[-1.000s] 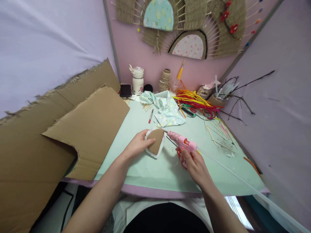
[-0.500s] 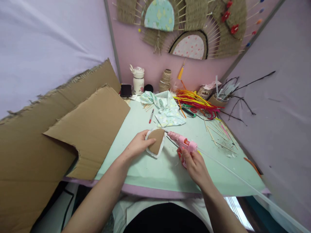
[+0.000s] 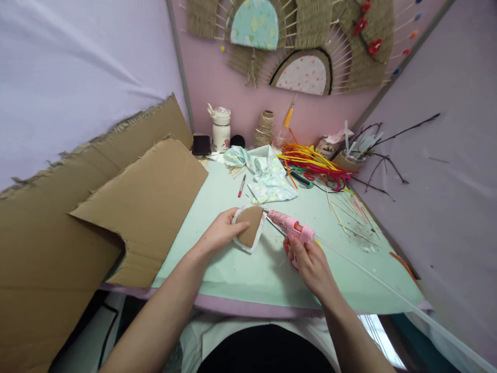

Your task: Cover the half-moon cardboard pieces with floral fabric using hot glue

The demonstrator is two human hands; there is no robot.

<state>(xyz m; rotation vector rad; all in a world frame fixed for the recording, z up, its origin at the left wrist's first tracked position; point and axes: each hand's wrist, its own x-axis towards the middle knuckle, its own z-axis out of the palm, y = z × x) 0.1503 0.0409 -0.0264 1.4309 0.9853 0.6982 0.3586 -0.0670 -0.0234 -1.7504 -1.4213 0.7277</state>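
My left hand pinches a half-round piece of brown cardboard by its left side, thumb on top. White fabric lies under the cardboard and shows as a border around it. In my right hand is a pink glue gun, fingers closed round its handle. Its metal nozzle is at the upper right corner of the cardboard. A long clear glue stick runs out of the gun's back toward the lower right. Red handles, seemingly of scissors, show partly behind my right hand.
Large cardboard sheets cover the left side. At the back stand a white bottle and a twine spool. Patterned cloth, a red marker, coloured pipe cleaners, thin sticks and dark twigs lie beyond my hands.
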